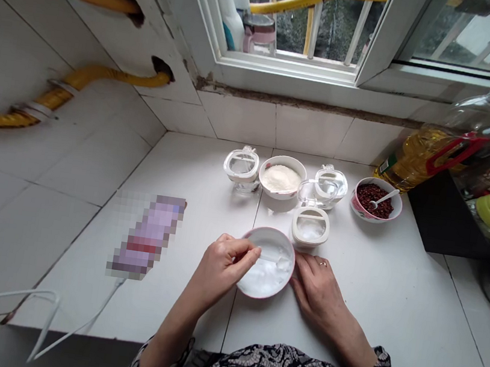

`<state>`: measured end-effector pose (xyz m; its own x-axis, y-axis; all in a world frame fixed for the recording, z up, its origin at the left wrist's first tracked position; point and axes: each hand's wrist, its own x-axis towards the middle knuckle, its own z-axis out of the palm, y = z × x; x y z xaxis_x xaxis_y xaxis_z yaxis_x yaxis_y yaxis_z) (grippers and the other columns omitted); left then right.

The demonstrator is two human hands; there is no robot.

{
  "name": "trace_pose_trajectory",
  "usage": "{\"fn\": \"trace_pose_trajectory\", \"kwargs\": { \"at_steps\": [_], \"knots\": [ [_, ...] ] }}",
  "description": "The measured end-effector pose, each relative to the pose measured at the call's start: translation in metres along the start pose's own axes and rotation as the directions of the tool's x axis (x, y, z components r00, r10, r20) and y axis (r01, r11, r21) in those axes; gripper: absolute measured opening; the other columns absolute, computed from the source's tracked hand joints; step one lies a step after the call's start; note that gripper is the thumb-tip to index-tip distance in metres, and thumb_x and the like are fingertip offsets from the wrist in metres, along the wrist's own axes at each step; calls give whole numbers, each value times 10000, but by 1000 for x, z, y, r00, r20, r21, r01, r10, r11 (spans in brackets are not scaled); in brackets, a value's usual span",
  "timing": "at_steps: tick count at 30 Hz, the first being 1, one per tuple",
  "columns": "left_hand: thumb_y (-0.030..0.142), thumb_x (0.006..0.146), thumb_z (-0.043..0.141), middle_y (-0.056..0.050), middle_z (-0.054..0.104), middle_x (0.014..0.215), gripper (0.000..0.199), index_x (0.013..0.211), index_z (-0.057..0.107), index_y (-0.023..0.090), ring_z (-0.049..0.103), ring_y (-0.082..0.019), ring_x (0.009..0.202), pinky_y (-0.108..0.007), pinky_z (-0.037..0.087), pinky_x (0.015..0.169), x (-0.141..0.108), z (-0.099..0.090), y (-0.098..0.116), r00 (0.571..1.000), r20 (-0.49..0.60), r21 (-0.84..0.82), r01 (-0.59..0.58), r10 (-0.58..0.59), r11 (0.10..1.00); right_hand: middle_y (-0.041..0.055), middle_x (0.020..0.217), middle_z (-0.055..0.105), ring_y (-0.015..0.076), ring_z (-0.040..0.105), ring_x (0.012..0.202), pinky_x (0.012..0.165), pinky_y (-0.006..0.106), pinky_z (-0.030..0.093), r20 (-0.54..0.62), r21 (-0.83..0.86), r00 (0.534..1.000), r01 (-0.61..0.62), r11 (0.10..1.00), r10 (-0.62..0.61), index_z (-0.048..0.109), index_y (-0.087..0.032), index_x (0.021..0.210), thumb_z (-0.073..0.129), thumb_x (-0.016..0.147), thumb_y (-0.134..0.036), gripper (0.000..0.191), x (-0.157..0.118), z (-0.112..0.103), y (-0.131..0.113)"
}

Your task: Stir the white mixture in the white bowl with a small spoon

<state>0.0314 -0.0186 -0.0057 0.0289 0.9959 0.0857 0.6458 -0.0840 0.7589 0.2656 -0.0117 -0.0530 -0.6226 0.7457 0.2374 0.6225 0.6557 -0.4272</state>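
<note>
White tiles cover the wall (240, 119) behind the tabletop (374, 305), and above them is a window (374, 74) with bars outside. On the left side, a yellow pipe (114, 74) runs along the wall and enters a hole.

At the near middle of the tabletop is a white bowl (263, 238) with a pink rim, and some white stuff lies in it. The left hand (229, 263) pinches a small clear spoon (270, 256) between thumb and fingers, over this bowl, with the far end of the spoon pointing to the right. The right hand (319, 288) (it wears a ring) grasps nothing; it lies relaxed on the tabletop, its fingers against the right side of the bowl.

Just beyond the right hand stands a clear jar (311, 225) with a white rim. Farther back, a bowl of white powder (283, 178) stands between two similar jars. To the far right is a bowl of dark red grains (364, 214) with a white spoon (386, 197) in it, near an oil bottle (411, 149). On the left lies a purple object (146, 239) (too blurred to name), with a white cable (102, 306) at its near end.
</note>
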Motion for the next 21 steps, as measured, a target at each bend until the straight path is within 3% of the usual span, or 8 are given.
{"fn": "trace_pose_trajectory", "kwargs": {
  "at_steps": [10, 16, 19, 21],
  "knots": [
    [367, 845, 560, -10, 621, 536, 346, 550, 640, 204, 547, -148, 595, -247, 418, 551, 3, -7, -1, 999, 5, -128, 50, -50, 990, 179, 1236, 653, 305, 619, 1065, 874, 471, 528, -9, -15, 1000, -3, 1000, 3, 343, -129, 1496, 492, 946, -137, 569, 0, 2, 0],
    [413, 826, 576, 41, 439, 435, 345, 560, 596, 193, 379, -97, 416, -232, 288, 414, 10, -17, 0, 987, 11, -314, 155, -160, 937, 177, 1234, 655, 306, 617, 1064, 862, 470, 533, -13, -14, 1000, 0, 1000, -1, 339, -134, 1498, 486, 938, -122, 580, 0, 2, 0],
    [395, 850, 582, 40, 465, 452, 325, 605, 630, 188, 405, -101, 427, -237, 314, 432, 16, -18, 10, 985, -105, -294, 99, -135, 951, 178, 1223, 655, 304, 616, 1045, 860, 473, 534, -14, -19, 1000, -2, 1000, 2, 343, -120, 1492, 489, 934, -118, 577, -1, 2, 0],
    [359, 878, 586, 27, 534, 499, 295, 643, 654, 193, 478, -122, 490, -247, 375, 490, 20, -15, 19, 974, -222, -208, -11, -36, 978, 175, 1220, 655, 299, 617, 1038, 862, 469, 533, -15, -19, 1000, -5, 1000, 5, 341, -122, 1495, 494, 931, -120, 585, -1, 3, -1]
  ]
}}
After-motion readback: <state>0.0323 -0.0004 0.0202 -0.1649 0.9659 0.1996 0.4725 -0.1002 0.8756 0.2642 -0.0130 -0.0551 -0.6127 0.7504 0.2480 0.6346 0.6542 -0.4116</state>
